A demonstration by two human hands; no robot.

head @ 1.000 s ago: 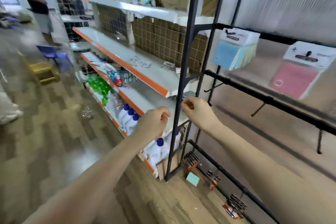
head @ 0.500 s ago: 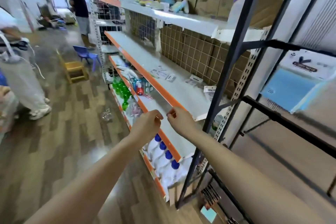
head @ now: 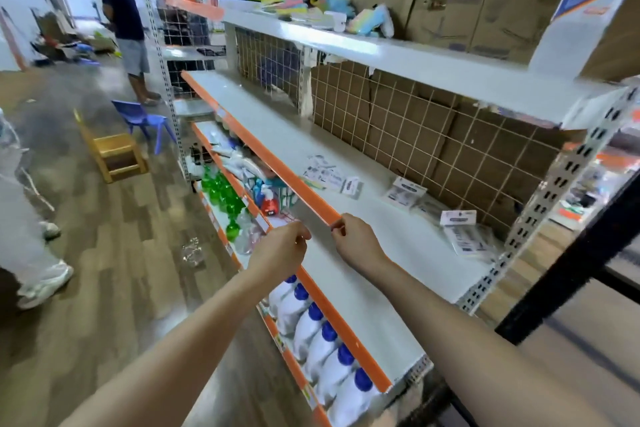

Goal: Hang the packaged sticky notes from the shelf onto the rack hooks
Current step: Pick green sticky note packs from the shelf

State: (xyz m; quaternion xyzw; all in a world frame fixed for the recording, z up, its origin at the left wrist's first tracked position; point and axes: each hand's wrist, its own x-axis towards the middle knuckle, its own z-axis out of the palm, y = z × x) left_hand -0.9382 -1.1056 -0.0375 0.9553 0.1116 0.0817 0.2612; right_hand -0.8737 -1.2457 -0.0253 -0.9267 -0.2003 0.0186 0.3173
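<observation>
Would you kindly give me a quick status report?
Both hands, left and right, curled, holding nothing. Packets untouched on shelf. Nothing blocking them.

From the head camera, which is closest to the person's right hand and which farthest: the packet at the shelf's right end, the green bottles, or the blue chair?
Measured from the right hand:
1. Packet at the shelf's right end, lying on the white shelf to the hand's right.
2. Green bottles, a shelf lower, to the left.
3. Blue chair, on the floor far down the aisle, left.
</observation>
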